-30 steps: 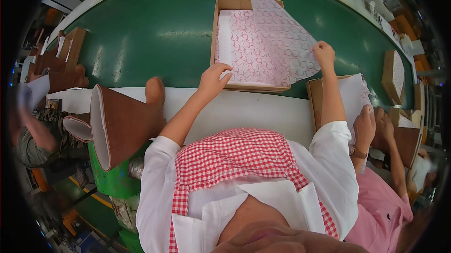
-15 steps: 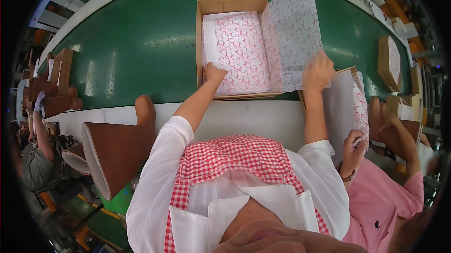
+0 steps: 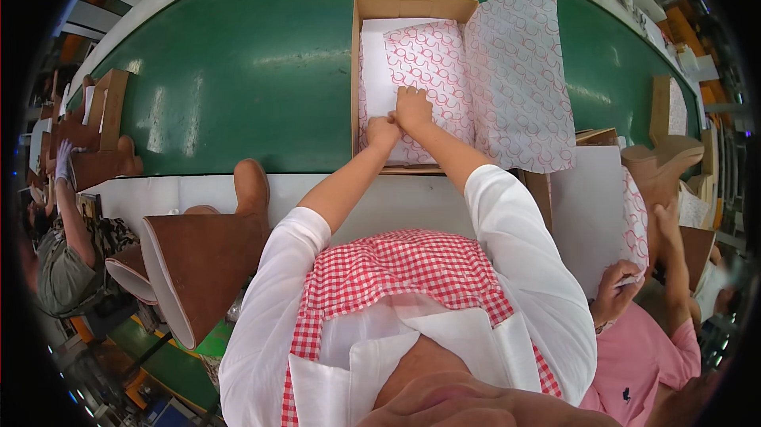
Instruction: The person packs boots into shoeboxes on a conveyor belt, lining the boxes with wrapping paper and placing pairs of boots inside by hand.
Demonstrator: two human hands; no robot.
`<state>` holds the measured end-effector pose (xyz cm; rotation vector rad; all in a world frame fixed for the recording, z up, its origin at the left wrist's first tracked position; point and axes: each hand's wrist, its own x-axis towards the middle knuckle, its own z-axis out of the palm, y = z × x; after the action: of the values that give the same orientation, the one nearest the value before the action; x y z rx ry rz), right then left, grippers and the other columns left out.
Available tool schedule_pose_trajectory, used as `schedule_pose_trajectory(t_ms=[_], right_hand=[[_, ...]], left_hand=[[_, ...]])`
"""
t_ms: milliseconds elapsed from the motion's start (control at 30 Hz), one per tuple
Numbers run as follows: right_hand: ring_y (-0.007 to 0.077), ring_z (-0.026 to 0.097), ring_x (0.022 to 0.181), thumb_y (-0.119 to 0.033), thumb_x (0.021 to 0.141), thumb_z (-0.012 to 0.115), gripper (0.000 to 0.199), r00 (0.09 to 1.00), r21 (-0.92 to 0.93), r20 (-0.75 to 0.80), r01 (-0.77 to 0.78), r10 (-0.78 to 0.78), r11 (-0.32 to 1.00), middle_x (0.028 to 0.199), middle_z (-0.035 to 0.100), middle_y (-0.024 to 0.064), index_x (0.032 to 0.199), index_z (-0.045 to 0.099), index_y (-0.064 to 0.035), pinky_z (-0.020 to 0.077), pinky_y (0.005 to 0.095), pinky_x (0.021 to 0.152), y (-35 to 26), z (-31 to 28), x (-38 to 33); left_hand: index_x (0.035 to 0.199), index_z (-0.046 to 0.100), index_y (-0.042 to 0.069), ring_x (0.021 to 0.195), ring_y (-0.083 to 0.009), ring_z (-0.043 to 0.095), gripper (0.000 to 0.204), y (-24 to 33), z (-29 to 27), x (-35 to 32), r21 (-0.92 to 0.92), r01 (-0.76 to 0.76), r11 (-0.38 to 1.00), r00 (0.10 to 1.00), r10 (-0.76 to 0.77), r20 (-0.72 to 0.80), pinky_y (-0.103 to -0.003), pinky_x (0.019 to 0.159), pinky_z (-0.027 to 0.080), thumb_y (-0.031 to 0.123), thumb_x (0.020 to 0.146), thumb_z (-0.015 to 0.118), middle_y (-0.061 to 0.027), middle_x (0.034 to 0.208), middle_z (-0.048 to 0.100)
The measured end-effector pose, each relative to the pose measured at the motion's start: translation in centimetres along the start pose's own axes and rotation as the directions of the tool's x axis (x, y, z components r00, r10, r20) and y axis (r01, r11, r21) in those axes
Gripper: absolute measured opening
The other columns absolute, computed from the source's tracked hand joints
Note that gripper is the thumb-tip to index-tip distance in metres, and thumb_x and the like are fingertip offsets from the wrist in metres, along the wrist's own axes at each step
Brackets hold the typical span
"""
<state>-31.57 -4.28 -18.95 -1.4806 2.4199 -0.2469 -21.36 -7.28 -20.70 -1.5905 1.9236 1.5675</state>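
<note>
Count: one open cardboard box [image 3: 416,5] on the green table [image 3: 261,62] before the person, one patterned tissue flap [image 3: 519,82] spread beyond its right edge, and at least two brown boots [image 3: 206,260] to the left. Against the frame half a second earlier, the right hand [image 3: 414,108] has released the flap and now meets the left hand [image 3: 383,132] inside the box, both with fingers curled; whether either grips anything cannot be told. The box contains a white sheet [image 3: 376,70] and patterned paper [image 3: 428,50].
</note>
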Motion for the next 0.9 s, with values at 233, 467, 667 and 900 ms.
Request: schedule_pose_trajectory(t_ms=[233,467,667,900], right_hand=[[0.0336,0.062,0.089,-0.012,0.074,0.061,0.022,0.998,-0.042,-0.052,-0.046,0.043,0.998,0.094,0.063,0.0186,0.092,0.062,-0.0007,0.0537,0.0423,0.072,1.6,1.8,1.4],[0.0221,0.062,0.070,-0.013,0.071,0.064,0.016,0.947,0.598,-0.005,-0.253,0.320,0.760,0.076,0.063,0.0101,0.084,0.063,-0.0036,0.0508,0.0341,0.062,8.1,-4.1,1.3],[0.0130,0.056,0.070,-0.007,0.073,0.064,0.008,0.904,0.969,0.137,-0.208,0.405,0.137,0.076,0.060,0.0017,0.081,0.061,-0.0041,0.0465,0.0281,0.064,14.8,-12.5,-2.8],[0.0136,0.054,0.076,0.001,0.076,0.060,0.005,0.938,0.964,0.128,-0.042,0.321,-0.261,0.081,0.060,0.0028,0.081,0.060,-0.0016,0.0457,0.0272,0.075,15.3,-16.1,-6.1]], left_hand=[[0.118,0.056,-0.002,0.113,-0.0381,0.047,0.046,0.7,-0.1,-0.5,0.131,0.000,0.991,0.898,0.058,-0.437,-0.041,0.099,0.038,0.011,0.074,0.055,-0.0212,0.120,0.051],[0.114,0.060,0.003,0.107,-0.0350,0.051,0.042,0.3,0.3,-0.9,0.451,-0.397,0.799,0.825,0.526,-0.207,-0.041,0.093,0.043,0.002,0.072,0.054,-0.0167,0.110,0.056],[0.114,0.060,0.008,0.098,-0.0332,0.056,0.039,3.4,3.2,1.0,0.353,-0.546,0.760,0.779,0.615,-0.118,-0.040,0.087,0.046,0.011,0.076,0.061,-0.0161,0.108,0.058],[0.134,0.043,0.013,0.123,-0.0358,0.040,0.068,8.7,5.8,-0.7,0.162,-0.605,0.780,0.756,0.626,-0.192,-0.042,0.100,0.039,0.034,0.076,0.071,-0.0193,0.136,0.039]])
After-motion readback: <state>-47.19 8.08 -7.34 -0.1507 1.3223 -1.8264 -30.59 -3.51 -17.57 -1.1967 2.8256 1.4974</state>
